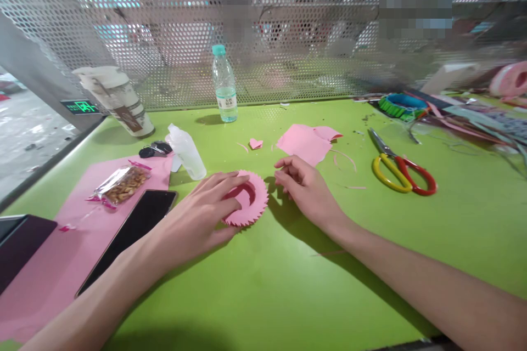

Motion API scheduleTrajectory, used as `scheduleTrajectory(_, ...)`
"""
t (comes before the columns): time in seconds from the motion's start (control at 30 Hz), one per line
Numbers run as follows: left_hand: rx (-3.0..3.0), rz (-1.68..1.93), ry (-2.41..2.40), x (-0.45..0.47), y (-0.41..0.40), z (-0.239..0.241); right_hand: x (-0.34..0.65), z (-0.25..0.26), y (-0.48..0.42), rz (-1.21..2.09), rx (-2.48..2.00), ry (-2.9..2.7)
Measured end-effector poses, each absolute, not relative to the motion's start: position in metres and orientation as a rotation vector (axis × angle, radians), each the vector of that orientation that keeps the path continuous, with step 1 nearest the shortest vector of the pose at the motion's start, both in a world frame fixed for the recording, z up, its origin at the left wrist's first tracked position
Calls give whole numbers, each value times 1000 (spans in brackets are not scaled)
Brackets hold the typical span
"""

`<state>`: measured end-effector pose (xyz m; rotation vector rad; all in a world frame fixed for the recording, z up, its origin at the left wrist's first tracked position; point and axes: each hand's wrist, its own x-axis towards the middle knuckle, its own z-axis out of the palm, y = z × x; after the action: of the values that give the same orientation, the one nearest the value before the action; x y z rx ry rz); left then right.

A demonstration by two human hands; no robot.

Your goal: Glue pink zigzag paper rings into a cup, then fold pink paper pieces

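Observation:
My left hand (197,219) lies over a pink paper circle with a serrated edge (256,211), its fingers spread across the disc and a curved cut-out showing under them. My right hand (304,192) rests on the green table (370,252) just right of the circle, fingers loosely curled, holding nothing. Beyond it lies a pink paper offcut (302,142), and a small pink paper heart (256,143) sits to its left. Scissors with red and yellow handles (401,175) lie further right, open.
A black smartphone (132,236) and a snack bag (123,184) lie on a pink sheet (49,296) at left. Behind stand a plastic squeeze bottle (186,152), a water bottle (224,85) and a paper cup (117,101). A perforated metal screen (247,11) backs the table. Craft scraps pile at right.

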<state>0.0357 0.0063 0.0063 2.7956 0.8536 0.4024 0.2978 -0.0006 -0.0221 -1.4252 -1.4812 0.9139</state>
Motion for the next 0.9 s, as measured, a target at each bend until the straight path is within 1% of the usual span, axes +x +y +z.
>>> scheduleTrajectory(0.4,2825,554,876,36,5,10,298,-25,1,933,-1424,-1467)
scheduleTrajectory(0.9,2835,601,846,36,7,11,298,-28,2,948,-1415,-1453)
